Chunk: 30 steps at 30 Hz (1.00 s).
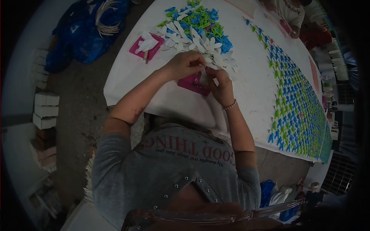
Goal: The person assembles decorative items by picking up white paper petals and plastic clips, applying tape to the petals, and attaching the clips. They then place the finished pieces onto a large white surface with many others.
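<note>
My left hand (pixel 185 65) and my right hand (pixel 222 87) meet above the near edge of the white table. The fingertips of both are pinched close together around a small pale piece, too small and dim to name. Below them lies a magenta tray (pixel 189 85), partly hidden by my right hand. Just beyond my hands spread flat white petal-shaped pieces (pixel 210 46). Behind these is a heap of green and blue clip-like pieces (pixel 200 19).
A second magenta tray (pixel 135 47) on the left holds white cloth (pixel 147 41). Rows of blue and green pieces (pixel 296 104) cover the table's right side. Another person (pixel 291 13) is at the far side. A blue plastic bag (pixel 83 30) lies on the floor at left.
</note>
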Available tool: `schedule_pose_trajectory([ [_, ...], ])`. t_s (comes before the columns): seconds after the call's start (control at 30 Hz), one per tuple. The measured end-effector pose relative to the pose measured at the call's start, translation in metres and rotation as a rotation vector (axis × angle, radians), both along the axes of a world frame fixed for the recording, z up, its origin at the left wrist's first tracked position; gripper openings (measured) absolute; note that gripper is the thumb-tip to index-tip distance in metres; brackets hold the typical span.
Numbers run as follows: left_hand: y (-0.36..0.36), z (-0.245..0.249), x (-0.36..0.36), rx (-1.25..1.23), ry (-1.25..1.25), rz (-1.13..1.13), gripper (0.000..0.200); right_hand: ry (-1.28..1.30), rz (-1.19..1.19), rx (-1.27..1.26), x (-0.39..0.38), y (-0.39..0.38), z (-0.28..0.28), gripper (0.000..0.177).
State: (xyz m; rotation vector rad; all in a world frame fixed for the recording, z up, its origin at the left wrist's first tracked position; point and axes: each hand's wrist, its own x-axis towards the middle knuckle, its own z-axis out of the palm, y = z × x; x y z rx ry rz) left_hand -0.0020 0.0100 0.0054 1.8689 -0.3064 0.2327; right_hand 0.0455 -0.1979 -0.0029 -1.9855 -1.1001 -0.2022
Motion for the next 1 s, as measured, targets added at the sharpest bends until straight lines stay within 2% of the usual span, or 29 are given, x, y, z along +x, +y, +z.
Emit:
schedule_pose_trajectory([
  [0.1,0.003,-0.002,-0.002,0.104,-0.073,-0.009,0.011,-0.079,0.042,-0.05,0.002,-0.007,0.003,0.025],
  [0.17,0.001,-0.004,-0.002,0.267,-0.19,-0.035,0.011,-0.105,0.063,-0.078,0.004,-0.013,0.004,0.025],
  [0.37,-0.015,-0.012,0.008,0.347,-0.24,-0.057,0.012,-0.122,0.019,-0.162,0.005,-0.026,0.012,0.026],
  [0.57,-0.027,-0.015,0.013,0.364,-0.28,-0.054,0.011,0.173,-0.057,0.032,0.009,-0.02,0.017,0.029],
  [0.63,-0.029,-0.015,0.012,0.359,-0.279,-0.039,0.011,0.515,0.053,0.254,0.008,-0.014,0.016,0.033],
  [0.67,-0.029,-0.015,0.011,0.353,-0.276,-0.022,0.012,0.514,0.055,0.254,0.007,-0.012,0.016,0.033],
  [0.73,-0.029,-0.014,0.009,0.287,-0.286,-0.008,0.012,0.742,0.11,0.349,0.005,-0.008,0.015,0.037],
  [0.9,-0.024,-0.008,-0.001,0.147,-0.221,0.059,0.011,0.782,0.113,0.382,-0.002,0.001,0.002,0.041],
  [0.97,-0.019,-0.003,-0.003,0.061,0.057,-0.053,0.016,0.774,0.112,0.371,-0.002,0.003,0.0,0.042],
  [1.0,-0.017,-0.003,-0.002,0.059,0.057,-0.051,0.016,0.673,0.103,0.313,-0.001,0.004,-0.004,0.042],
])
